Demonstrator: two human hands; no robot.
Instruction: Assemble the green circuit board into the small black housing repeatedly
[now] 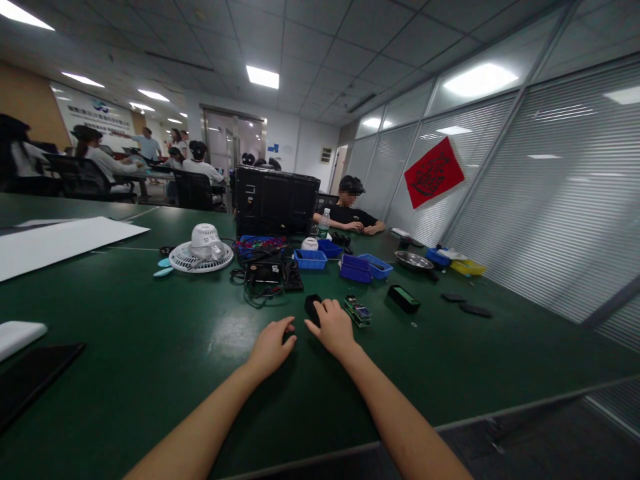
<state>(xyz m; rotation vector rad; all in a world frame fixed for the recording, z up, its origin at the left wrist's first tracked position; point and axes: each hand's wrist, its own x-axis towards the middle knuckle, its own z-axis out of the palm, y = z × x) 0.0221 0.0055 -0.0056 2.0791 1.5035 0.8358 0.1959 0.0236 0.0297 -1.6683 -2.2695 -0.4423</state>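
My right hand (333,327) has its fingers closed on the edge of a small black, box-like piece (312,306) on the green table; what it is exactly I cannot make out. My left hand (271,345) is beside it, holding nothing, with thumb and fingers apart. Just right of my right hand lies a small stack of green circuit boards (358,311). Farther right is an open black case (403,299) with green inside. A small ring (414,325) lies near that case.
Ahead stand a soldering-station-like black unit with cables (265,272), blue bins (310,259), a bottle (325,223) and a large black monitor-like box (276,200). A white fan part (201,257) lies left, a metal bowl (414,261) right. A person (350,210) sits across.
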